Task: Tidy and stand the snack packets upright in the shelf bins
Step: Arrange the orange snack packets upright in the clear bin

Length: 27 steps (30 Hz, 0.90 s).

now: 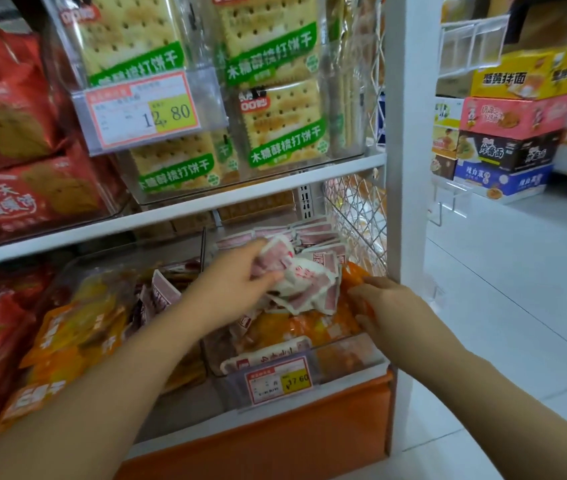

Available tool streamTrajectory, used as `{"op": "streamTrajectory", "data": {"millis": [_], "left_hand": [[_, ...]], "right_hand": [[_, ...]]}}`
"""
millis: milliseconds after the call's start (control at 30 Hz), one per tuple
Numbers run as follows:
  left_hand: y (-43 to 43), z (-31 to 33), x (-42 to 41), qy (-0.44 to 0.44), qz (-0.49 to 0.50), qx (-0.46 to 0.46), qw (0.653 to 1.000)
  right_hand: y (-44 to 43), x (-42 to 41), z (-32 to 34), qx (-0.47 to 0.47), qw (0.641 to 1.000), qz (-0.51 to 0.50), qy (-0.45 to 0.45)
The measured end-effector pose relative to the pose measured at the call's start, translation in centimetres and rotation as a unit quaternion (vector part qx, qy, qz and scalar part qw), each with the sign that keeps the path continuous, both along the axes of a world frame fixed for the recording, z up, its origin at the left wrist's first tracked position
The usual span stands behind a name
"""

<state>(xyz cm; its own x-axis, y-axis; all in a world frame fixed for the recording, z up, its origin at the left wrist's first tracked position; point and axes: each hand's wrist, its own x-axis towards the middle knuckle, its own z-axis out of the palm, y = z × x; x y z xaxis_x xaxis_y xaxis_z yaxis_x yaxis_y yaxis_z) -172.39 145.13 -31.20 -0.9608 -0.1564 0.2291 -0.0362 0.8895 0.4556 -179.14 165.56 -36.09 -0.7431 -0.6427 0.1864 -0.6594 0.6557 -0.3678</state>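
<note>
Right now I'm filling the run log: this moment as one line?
left hand grips crumpled pink-and-white snack packets | right hand holds orange packets | clear plastic bin, lower shelf | packets jumbled

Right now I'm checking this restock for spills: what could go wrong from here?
1. The left hand grips a loose bunch of pink packets; some may slip and fall flat.
2. The right hand holds orange packets by the bin front; they could tip over it.
</note>
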Motion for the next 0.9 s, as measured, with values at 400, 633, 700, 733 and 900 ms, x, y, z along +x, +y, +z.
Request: {"op": "streamTrajectory", "data": {"millis": [400,633,700,733,900], "left_hand": [[-3.4,-1.4,-1.2,-0.036,0.203,-0.170,0.964],[1.1,-2.5,-3.0,-0.041,-0.150,-0.266,0.951],[1.8,-3.4,-3.9,-0.089,-0.159,-0.281,0.942],[1.8,-3.8,-4.3,-0.092,-0.158,-0.285,0.941],[-0.4,-2.9,-5.0,0.010,-0.120,-0.195,0.973]], "right_hand": [[-2.1,-1.6,-1.2,0.101,0.994,-0.029,0.015],[-1.1,-1.7,-1.5,0.004,1.000,0.006,0.012],[-0.9,-2.0,-1.8,-0.017,1.000,0.008,0.005],[-0.8,-2.0,-2.0,-0.026,1.000,0.008,0.001],[-0.5,-1.8,-1.6,-0.073,0.996,0.016,-0.045]]}}
